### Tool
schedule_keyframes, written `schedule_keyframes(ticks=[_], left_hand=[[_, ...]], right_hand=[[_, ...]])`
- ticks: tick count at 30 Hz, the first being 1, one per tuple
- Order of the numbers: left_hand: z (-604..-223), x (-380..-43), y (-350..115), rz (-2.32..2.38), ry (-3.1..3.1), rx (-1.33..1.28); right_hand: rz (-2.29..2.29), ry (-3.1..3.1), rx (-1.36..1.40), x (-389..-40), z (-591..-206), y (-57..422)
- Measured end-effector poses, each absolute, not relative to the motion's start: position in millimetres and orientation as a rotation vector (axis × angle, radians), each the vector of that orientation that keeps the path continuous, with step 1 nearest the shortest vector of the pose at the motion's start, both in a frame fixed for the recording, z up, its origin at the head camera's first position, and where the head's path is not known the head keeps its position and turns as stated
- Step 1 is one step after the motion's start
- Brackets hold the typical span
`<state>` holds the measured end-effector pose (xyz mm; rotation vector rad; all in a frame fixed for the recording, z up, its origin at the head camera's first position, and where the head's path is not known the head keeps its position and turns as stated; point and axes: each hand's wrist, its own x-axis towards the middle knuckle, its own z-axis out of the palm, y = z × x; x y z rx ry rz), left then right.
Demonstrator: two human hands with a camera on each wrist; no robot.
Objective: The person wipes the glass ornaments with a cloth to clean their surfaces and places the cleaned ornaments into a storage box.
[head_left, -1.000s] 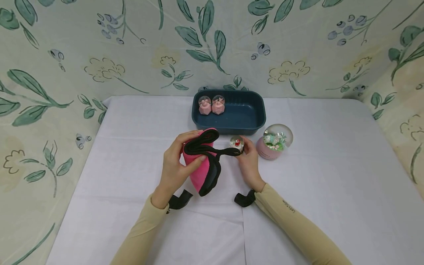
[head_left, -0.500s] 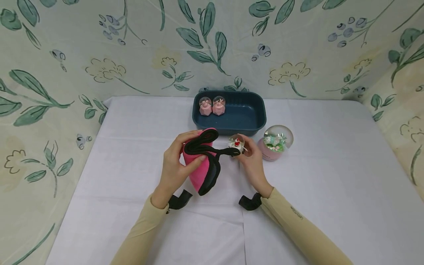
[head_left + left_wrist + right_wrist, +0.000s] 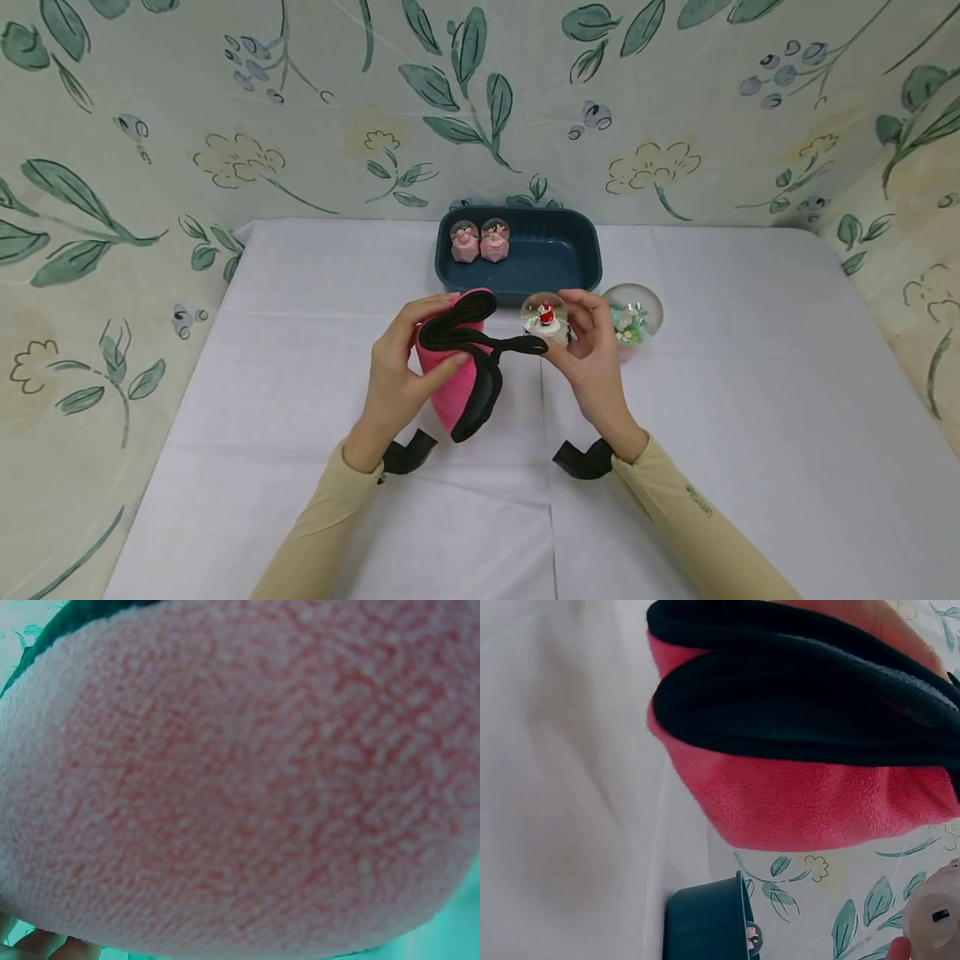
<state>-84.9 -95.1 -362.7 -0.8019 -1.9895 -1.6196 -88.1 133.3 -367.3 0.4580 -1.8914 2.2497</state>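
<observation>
My left hand (image 3: pixel 397 375) grips a folded pink cloth with black edging (image 3: pixel 450 392), thumb in front and fingers behind. The cloth (image 3: pixel 247 780) fills most of the left wrist view. My right hand (image 3: pixel 592 358) holds a small snow globe (image 3: pixel 545 321) with a red figure inside and a white base. In the right wrist view, the underside of this globe (image 3: pixel 936 919) shows at the lower right edge. One black-edged end of the cloth reaches the right thumb; whether it is pinched there I cannot tell. Behind the right fingers stands a larger snow globe (image 3: pixel 637 312), its pink base mostly hidden.
A dark blue tray (image 3: pixel 555 250) stands at the back of the white-covered table (image 3: pixel 300 375). Two small pink snow globes (image 3: pixel 480 240) sit side by side in its left end. Floral fabric (image 3: pixel 300 100) hangs behind the table and at its sides.
My right hand has shifted to the right and come up with the small globe, which shows larger now. It covers more of the big globe. The left hand and cloth stay almost still.
</observation>
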Motion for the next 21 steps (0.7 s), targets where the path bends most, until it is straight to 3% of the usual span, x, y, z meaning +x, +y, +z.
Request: schedule_keyframes(ticks=[21], left_hand=[[-355, -85, -84, -1.651, -1.949, -0.873]], right_hand=[[2.433, -2.082, 0.605, -80, -346, 134]])
